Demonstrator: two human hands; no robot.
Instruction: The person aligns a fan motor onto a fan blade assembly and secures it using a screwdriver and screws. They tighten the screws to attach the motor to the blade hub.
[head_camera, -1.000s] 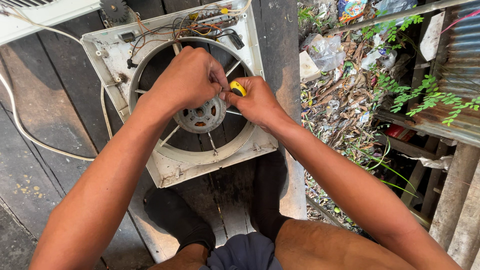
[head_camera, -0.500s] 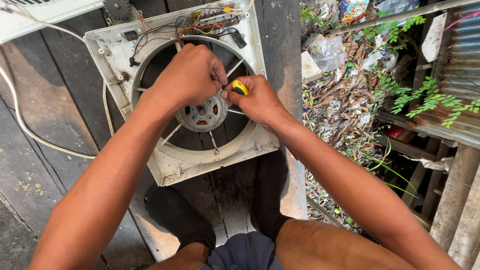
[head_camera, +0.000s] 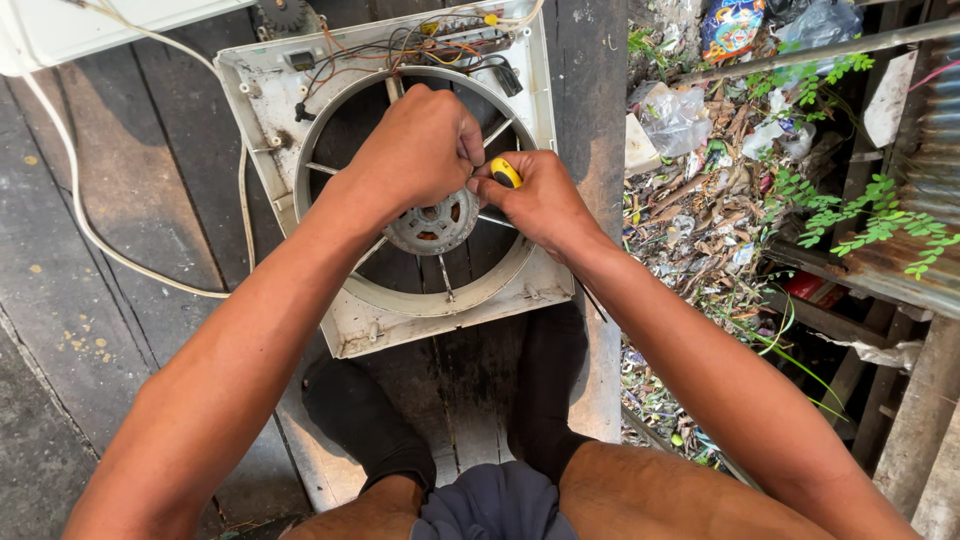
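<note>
Left hand (head_camera: 420, 150): upper centre of the frame, forearm running up from the lower left corner, knuckles up, fingers curled tight together into a loose fist over the fan hub; what they pinch underneath is hidden. Right hand (head_camera: 540, 200): just right of the left and touching it at the fingertips, forearm rising from the lower right corner, fingers wrapped closed around a yellow-and-black tool handle (head_camera: 505, 172), of which only the butt end shows between thumb and forefinger; its tip is covered by the left hand. Motor hub (head_camera: 432, 222): round, grey metal, slotted, directly below the left hand at the centre of the ring, partly covered by it. Fan housing (head_camera: 350, 335): square, white, dirty plastic, lying flat on the dark wooden planks (head_camera: 130, 170) at upper centre, with a circular opening and thin spokes (head_camera: 445, 280) meeting the hub. Wiring (head_camera: 400, 45): a tangle of coloured leads along the housing's top edge. White cable (head_camera: 90, 235): curving across the planks at left, up to a white casing (head_camera: 100, 25) in the upper left corner. Black socks (head_camera: 365, 420): two feet at lower centre, at the housing's near edge. Litter and dry leaves (head_camera: 700, 210): right of the planks, with green plants (head_camera: 860, 215) and rusted corrugated sheet (head_camera: 900, 265) at far right.
</note>
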